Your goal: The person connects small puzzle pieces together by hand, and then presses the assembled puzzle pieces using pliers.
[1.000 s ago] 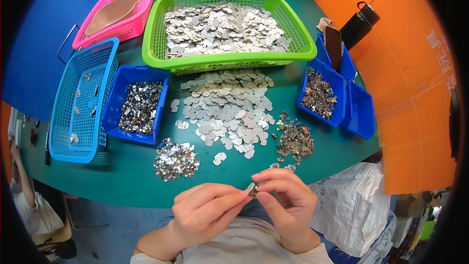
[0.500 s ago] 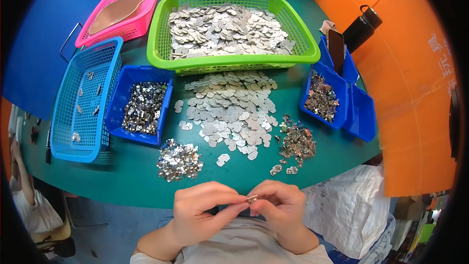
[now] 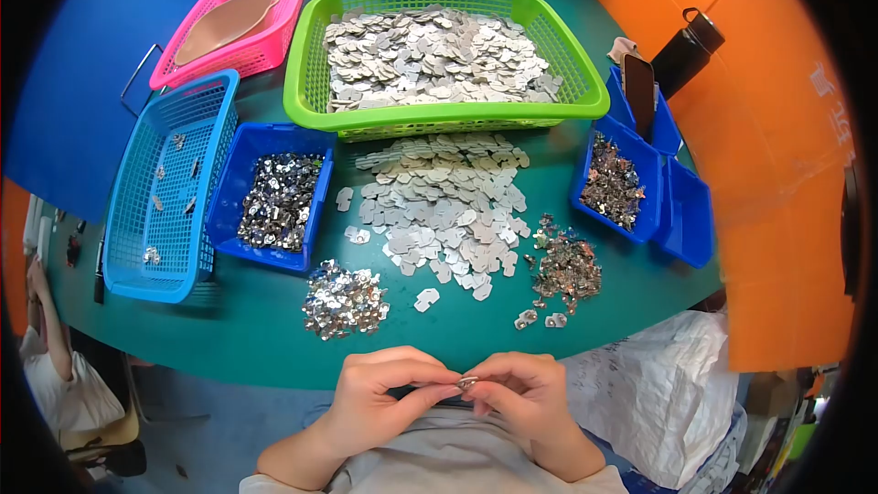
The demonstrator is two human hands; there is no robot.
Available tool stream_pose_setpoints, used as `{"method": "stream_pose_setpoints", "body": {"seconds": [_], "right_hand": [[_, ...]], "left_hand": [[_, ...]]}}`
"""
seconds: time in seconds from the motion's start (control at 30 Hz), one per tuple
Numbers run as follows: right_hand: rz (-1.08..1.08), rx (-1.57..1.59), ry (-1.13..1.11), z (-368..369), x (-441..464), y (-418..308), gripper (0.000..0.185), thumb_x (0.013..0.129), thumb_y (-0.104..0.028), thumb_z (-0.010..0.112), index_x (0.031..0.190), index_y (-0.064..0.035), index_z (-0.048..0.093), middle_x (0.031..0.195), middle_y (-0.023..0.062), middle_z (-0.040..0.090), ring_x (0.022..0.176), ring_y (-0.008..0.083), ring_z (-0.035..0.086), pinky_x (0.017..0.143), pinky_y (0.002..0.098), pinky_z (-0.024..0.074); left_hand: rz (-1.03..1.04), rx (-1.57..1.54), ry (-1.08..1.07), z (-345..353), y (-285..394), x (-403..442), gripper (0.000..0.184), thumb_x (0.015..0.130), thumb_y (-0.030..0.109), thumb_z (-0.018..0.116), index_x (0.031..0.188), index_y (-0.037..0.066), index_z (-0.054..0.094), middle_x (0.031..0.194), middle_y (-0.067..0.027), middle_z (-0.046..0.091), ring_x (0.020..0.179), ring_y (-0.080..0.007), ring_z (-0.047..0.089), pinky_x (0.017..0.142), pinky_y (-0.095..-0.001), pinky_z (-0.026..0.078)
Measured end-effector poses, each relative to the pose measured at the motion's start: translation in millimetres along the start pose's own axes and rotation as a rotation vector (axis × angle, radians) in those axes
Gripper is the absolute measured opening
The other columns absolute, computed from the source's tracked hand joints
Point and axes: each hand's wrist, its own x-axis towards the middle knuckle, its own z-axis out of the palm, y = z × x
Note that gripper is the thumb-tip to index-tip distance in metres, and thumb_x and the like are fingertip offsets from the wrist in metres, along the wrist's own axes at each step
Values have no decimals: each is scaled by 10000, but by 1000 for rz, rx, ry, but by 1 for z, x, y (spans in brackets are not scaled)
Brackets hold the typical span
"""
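Note:
Close to my body, below the table's near edge, my left hand [image 3: 393, 393] and my right hand [image 3: 517, 391] meet fingertip to fingertip. Both pinch one small shiny metal part [image 3: 467, 383], mostly covered by the fingers. Beyond my left hand lies a heap of small silvery metal pieces [image 3: 345, 300]. A heap of small coppery metal pieces [image 3: 567, 270] is past my right hand, with two flat pieces with fittings on them [image 3: 540, 319] beside it. Between the heaps spreads a pile of flat grey metal plates [image 3: 439, 210], one single plate [image 3: 426, 300] lying apart in front.
A green basket [image 3: 448, 113] full of grey plates stands at the back. Left are a pink basket [image 3: 283, 50], a light blue basket [image 3: 114, 256] and a blue bin [image 3: 320, 220]. Right are blue bins [image 3: 690, 210], a phone [image 3: 637, 96] and a black bottle [image 3: 686, 55]. Another person's arm [image 3: 53, 325] shows far left.
The view has shifted slightly, so the table's contents appear a little further right. My hands stay together on the small metal part, which has turned a little between the fingertips.

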Motion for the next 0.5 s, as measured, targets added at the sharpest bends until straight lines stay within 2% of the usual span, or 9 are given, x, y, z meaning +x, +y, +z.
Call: {"method": "stream_pose_setpoints", "body": {"seconds": [0.17,0.23,0.3,0.33,0.4,0.5], "right_hand": [[10,52,-25,0,3,1,72,882,69,685,952,87,692,794,156,720,608,147,673,530,243,555],[40,120,-30,-1,3,3,123,881,78,686,1004,76,679,887,129,727,703,111,680,583,225,552],[36,122,3,1,6,2,118,881,82,685,999,75,675,883,127,724,700,111,676,586,224,550],[31,118,42,2,8,1,114,880,85,683,993,75,671,879,124,722,697,111,673,589,224,549],[33,109,41,3,12,2,116,881,85,682,996,74,670,879,120,719,694,113,671,593,225,549],[30,94,34,3,14,5,119,881,86,683,998,74,668,883,116,715,696,115,668,601,228,548]], "left_hand": [[-12,76,43,-6,10,-2,163,730,-65,796,879,-9,761,840,-133,734,734,-192,698,650,-274,541],[-19,132,71,-14,14,4,165,719,-47,808,870,-3,760,835,-136,734,735,-206,695,658,-290,537],[230,706,279,-31,14,12,205,681,-3,831,866,22,748,836,-94,706,763,-227,657,654,-318,504],[228,712,281,-36,15,14,205,681,-3,831,866,22,748,836,-94,706,763,-227,657,654,-318,504],[89,884,318,-42,17,16,216,676,40,830,870,57,736,844,-42,648,804,-233,596,706,-348,449],[96,977,273,-37,17,17,189,696,57,817,861,81,727,849,-15,597,822,-217,558,749,-356,397]]}}
